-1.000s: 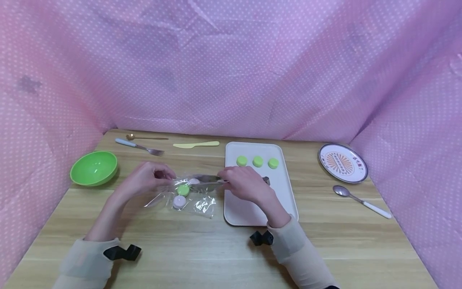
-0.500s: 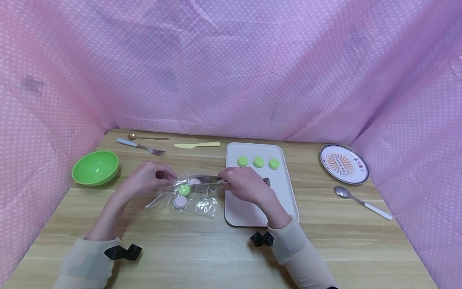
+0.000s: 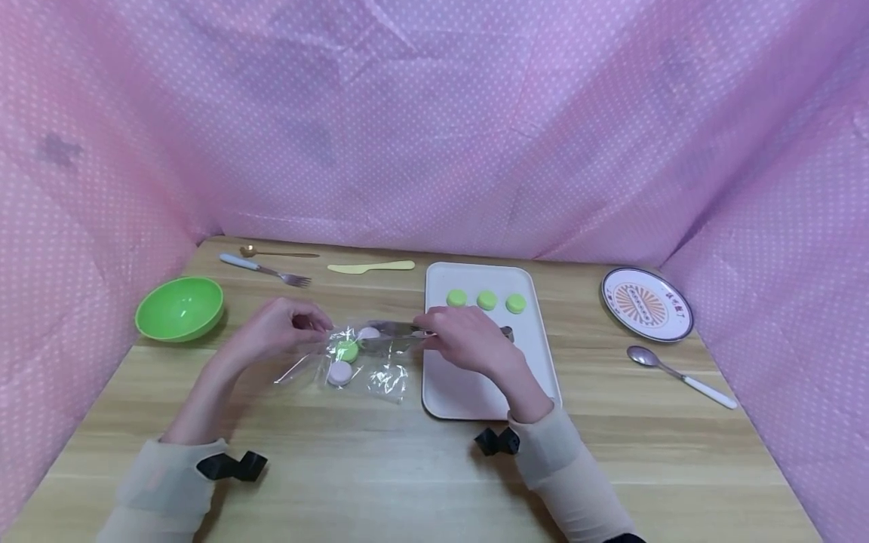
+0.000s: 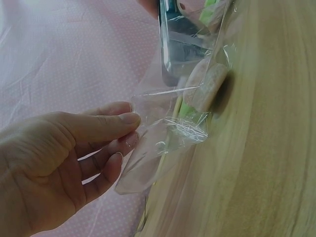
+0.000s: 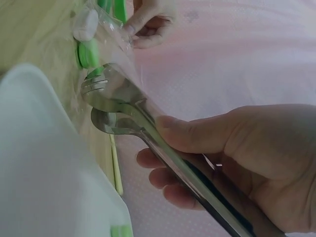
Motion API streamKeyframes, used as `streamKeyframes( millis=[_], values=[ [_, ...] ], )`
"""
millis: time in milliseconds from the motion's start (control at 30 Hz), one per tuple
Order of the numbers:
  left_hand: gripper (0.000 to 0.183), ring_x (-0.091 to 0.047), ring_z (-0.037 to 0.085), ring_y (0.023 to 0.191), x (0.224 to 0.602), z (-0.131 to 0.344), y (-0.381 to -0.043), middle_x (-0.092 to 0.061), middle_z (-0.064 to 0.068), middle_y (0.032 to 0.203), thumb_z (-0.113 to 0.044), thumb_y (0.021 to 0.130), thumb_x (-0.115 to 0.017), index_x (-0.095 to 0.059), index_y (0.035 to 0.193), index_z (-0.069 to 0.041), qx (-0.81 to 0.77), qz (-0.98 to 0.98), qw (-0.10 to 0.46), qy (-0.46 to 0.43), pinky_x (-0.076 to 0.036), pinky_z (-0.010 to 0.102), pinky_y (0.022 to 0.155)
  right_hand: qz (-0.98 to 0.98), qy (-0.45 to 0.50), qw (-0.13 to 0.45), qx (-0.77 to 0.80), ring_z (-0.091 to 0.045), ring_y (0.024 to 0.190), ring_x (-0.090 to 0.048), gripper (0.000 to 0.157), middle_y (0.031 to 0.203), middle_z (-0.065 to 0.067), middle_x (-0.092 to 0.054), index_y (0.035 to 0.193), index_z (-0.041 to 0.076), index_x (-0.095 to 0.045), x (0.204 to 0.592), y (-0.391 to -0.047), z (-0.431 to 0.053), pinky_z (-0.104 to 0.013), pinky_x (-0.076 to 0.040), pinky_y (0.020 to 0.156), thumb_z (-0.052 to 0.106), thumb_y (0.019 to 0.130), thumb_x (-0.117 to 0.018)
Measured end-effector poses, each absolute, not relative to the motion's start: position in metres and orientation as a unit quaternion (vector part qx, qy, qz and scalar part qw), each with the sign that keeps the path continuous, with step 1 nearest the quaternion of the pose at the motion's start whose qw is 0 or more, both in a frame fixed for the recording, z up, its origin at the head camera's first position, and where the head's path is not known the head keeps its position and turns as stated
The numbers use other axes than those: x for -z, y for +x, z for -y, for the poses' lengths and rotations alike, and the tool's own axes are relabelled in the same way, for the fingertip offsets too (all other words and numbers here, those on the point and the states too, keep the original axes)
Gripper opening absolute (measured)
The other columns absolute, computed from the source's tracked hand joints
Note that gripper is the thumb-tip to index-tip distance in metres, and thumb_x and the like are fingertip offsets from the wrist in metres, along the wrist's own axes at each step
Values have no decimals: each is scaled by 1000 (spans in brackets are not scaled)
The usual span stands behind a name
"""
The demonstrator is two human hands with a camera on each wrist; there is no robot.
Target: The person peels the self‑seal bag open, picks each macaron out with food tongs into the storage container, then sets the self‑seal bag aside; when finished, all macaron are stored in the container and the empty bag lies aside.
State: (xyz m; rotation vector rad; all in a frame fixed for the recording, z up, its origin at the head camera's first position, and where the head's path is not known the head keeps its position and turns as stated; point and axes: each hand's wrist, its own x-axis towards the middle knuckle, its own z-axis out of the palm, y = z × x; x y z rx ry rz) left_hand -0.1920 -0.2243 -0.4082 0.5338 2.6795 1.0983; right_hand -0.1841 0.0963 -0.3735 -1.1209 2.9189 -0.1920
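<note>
In the head view my left hand (image 3: 278, 329) pinches the edge of a clear plastic bag (image 3: 387, 381) between thumb and fingers. Inside the bag are a green macaron (image 3: 348, 351), a pale lilac macaron (image 3: 340, 373) and another lilac macaron (image 3: 369, 333). My right hand (image 3: 468, 339) grips metal tongs (image 5: 168, 153), thumb on one arm and fingers beneath the other. The tongs' ends lie at the bag's upper side, behind its film in the left wrist view, and stand slightly apart. Whether they touch a macaron cannot be told.
Under my right hand lies a white tray (image 3: 462, 392) with a row of green macarons (image 3: 486, 300). A green bowl (image 3: 179, 309) stands left; a fork (image 3: 265, 270), gold spoon (image 3: 278, 253) and yellow knife (image 3: 371, 267) lie behind. A plate (image 3: 647, 305) and spoon (image 3: 679, 375) lie right.
My right hand has shifted slightly to the right with the tongs. My left hand keeps its pinch on the bag. The head view has tilted a little.
</note>
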Motion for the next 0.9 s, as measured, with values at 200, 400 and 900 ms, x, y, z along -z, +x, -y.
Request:
streamKeyframes(
  millis=[200, 400, 900],
  values=[
    [17, -61, 13, 76, 408, 223, -196, -69, -3, 83, -15, 79, -74, -71, 96, -16, -359, -909, 93, 190, -51, 22, 67, -934, -346, -1, 90, -9, 74, -57, 22, 90, 10, -64, 109, 24, -66, 369, -183, -136, -29, -47, 62, 26, 87, -67],
    [16, -61, 12, 77, 410, 223, -197, -69, -2, 83, -14, 80, -74, -71, 96, -17, -356, -912, 93, 183, -51, 21, 68, -943, -312, 2, 113, -12, 79, -59, 28, 95, 3, -67, 115, 18, -65, 363, -179, -184, -34, -50, 71, 23, 88, -66],
    [18, -61, 13, 77, 408, 223, -193, -70, -3, 84, -14, 80, -74, -71, 97, -15, -356, -912, 94, 180, -51, 21, 67, -951, -297, 21, 88, -4, 63, -48, 27, 85, 13, -63, 112, 22, -67, 372, -164, -226, -21, -39, 56, 23, 85, -70]
  ],
)
